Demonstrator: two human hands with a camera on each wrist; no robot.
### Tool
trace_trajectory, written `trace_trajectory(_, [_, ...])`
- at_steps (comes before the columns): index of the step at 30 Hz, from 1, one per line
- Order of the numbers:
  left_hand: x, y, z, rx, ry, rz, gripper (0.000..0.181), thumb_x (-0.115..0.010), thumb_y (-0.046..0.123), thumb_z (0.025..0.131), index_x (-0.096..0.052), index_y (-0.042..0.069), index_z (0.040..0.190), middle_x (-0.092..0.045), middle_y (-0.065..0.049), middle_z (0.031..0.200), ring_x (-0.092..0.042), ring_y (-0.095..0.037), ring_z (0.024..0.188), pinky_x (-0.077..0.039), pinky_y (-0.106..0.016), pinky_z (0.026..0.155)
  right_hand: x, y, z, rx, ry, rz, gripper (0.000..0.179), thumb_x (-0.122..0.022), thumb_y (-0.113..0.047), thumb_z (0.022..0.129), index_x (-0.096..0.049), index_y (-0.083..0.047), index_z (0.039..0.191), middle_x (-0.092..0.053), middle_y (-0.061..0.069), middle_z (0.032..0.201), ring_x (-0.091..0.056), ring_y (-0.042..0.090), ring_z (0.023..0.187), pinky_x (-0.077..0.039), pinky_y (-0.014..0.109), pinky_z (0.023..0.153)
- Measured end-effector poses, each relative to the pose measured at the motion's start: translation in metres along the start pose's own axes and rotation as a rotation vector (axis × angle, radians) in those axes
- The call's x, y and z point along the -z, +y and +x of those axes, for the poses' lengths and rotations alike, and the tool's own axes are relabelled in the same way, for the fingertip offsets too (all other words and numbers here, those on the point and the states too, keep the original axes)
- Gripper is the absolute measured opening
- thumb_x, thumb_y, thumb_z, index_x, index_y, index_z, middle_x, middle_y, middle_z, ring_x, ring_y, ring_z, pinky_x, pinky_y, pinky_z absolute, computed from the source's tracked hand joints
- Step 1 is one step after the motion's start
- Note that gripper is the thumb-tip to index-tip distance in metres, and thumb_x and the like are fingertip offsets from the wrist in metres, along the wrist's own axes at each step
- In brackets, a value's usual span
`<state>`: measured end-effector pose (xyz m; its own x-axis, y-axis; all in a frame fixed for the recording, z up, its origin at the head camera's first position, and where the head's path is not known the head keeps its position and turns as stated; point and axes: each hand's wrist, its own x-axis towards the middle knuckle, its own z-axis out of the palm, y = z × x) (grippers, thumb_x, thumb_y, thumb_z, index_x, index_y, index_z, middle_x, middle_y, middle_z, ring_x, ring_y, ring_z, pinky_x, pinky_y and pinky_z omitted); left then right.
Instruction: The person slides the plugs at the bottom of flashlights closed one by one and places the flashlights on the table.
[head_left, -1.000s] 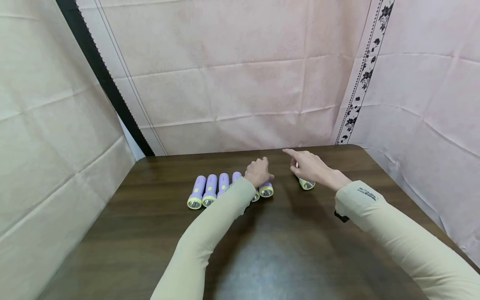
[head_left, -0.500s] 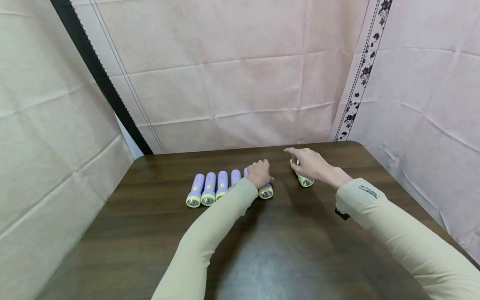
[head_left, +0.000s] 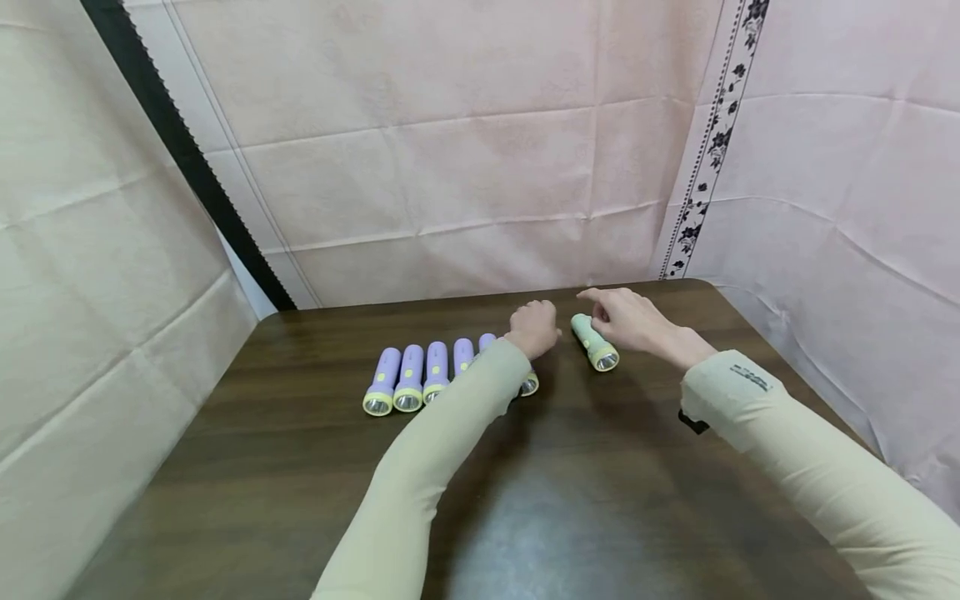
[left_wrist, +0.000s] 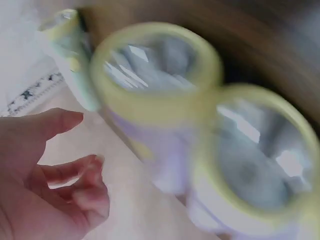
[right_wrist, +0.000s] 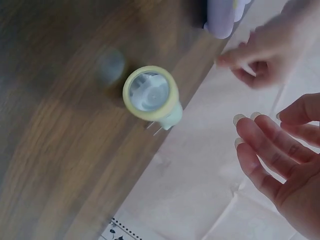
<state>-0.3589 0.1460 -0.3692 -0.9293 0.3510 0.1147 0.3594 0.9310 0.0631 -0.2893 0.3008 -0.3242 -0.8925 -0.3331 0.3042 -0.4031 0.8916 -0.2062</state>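
Note:
Several purple flashlights (head_left: 411,371) with yellow heads lie side by side, lenses toward me. My left hand (head_left: 534,329) is over the far right end of that row, with its sleeve hiding some of them. In the left wrist view that hand (left_wrist: 60,175) has a gap between thumb and loosely bent fingers, holding nothing. A pale green flashlight (head_left: 591,337) lies apart on the right, its head angled toward me. My right hand (head_left: 630,320) hovers just right of it. The right wrist view shows that hand's (right_wrist: 290,160) fingers loosely bent and apart from the green flashlight (right_wrist: 172,116).
The dark wooden table (head_left: 262,467) ends at a pale cloth backdrop (head_left: 480,200), with more cloth (head_left: 840,208) along the right side. Two thin metal prongs (right_wrist: 157,130) show beside the green flashlight.
My left hand has come off the right end of the purple row and moved up and right. My right hand has shifted slightly right, uncovering the green flashlight.

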Motion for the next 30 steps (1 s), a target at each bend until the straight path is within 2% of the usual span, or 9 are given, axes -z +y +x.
trace_trajectory(3, [-0.004,0.022,0.008,-0.002,-0.042,-0.118,0.028,-0.059,0.035,0.093,-0.062,0.010,0.105,-0.068,-0.007,0.105,-0.067,-0.023,0.092,-0.054,-0.037,0.072,0.000,0.006,-0.004,-0.005,-0.005,0.015,0.043,-0.054,-0.006,0.086,-0.057,-0.005,0.129,-0.067,0.002,0.081,-0.059,0.015,0.071,-0.046,0.035,0.061])
trace_trajectory(5, [-0.008,0.036,0.011,0.013,-0.067,-0.174,0.030,-0.056,0.035,0.094,-0.061,0.009,0.107,-0.067,-0.006,0.104,-0.067,-0.022,0.091,-0.054,-0.036,0.070,-0.001,0.010,-0.007,-0.007,-0.001,0.024,0.043,-0.054,-0.006,0.085,-0.059,-0.004,0.127,-0.067,0.001,0.080,-0.058,0.015,0.070,-0.046,0.034,0.060])
trace_trajectory(9, [-0.016,0.055,0.019,0.076,-0.044,-0.201,0.038,-0.056,0.038,0.095,-0.056,0.007,0.117,-0.067,-0.006,0.109,-0.068,-0.023,0.096,-0.055,-0.036,0.075,-0.001,0.018,-0.010,-0.011,-0.002,0.029,0.042,-0.053,-0.006,0.083,-0.062,-0.006,0.124,-0.066,0.000,0.079,-0.057,0.014,0.068,-0.044,0.031,0.057])
trace_trajectory(12, [-0.022,0.065,0.026,0.123,-0.025,-0.222,0.044,-0.058,0.039,0.094,-0.050,0.005,0.121,-0.067,-0.008,0.110,-0.068,-0.025,0.098,-0.056,-0.036,0.078,0.001,0.023,-0.012,-0.022,-0.008,0.023,0.041,-0.052,-0.007,0.083,-0.063,-0.007,0.122,-0.067,0.000,0.079,-0.056,0.014,0.068,-0.043,0.031,0.057])
trace_trajectory(15, [-0.028,0.072,0.032,0.159,-0.032,-0.259,0.053,-0.061,0.041,0.092,-0.044,0.005,0.125,-0.067,-0.009,0.110,-0.069,-0.025,0.098,-0.056,-0.035,0.078,0.003,0.029,-0.014,-0.040,-0.009,0.013,0.040,-0.052,-0.007,0.083,-0.064,-0.009,0.121,-0.067,-0.001,0.078,-0.056,0.014,0.067,-0.043,0.031,0.056])
trace_trajectory(19, [-0.031,0.071,0.034,0.203,-0.067,-0.298,0.063,-0.065,0.041,0.089,-0.037,0.003,0.132,-0.067,-0.010,0.112,-0.069,-0.025,0.098,-0.056,-0.034,0.078,0.003,0.029,-0.014,-0.040,-0.016,0.011,0.040,-0.052,-0.007,0.082,-0.065,-0.010,0.120,-0.066,-0.001,0.077,-0.055,0.014,0.066,-0.042,0.030,0.055])
trace_trajectory(23, [-0.030,0.069,0.035,0.233,-0.110,-0.357,0.066,-0.066,0.036,0.089,-0.034,0.001,0.134,-0.064,-0.012,0.116,-0.067,-0.027,0.102,-0.055,-0.035,0.083,0.002,0.029,-0.016,-0.041,-0.023,0.009,0.038,-0.053,-0.007,0.083,-0.065,-0.009,0.119,-0.064,0.000,0.076,-0.053,0.014,0.065,-0.041,0.029,0.054])
trace_trajectory(28, [-0.026,0.068,0.035,0.260,-0.130,-0.405,0.063,-0.070,0.031,0.085,-0.037,0.002,0.130,-0.063,-0.012,0.115,-0.066,-0.026,0.103,-0.053,-0.034,0.085,-0.001,0.033,-0.019,-0.053,-0.025,0.000,0.035,-0.054,-0.007,0.085,-0.065,-0.009,0.118,-0.063,0.001,0.077,-0.052,0.014,0.065,-0.040,0.029,0.054])
trace_trajectory(30, [-0.024,0.067,0.033,0.261,-0.120,-0.407,0.061,-0.073,0.031,0.083,-0.040,0.003,0.126,-0.063,-0.012,0.113,-0.066,-0.026,0.102,-0.053,-0.034,0.085,-0.002,0.036,-0.021,-0.055,-0.023,-0.003,0.034,-0.055,-0.007,0.085,-0.066,-0.009,0.117,-0.063,0.001,0.077,-0.053,0.014,0.065,-0.041,0.030,0.055])
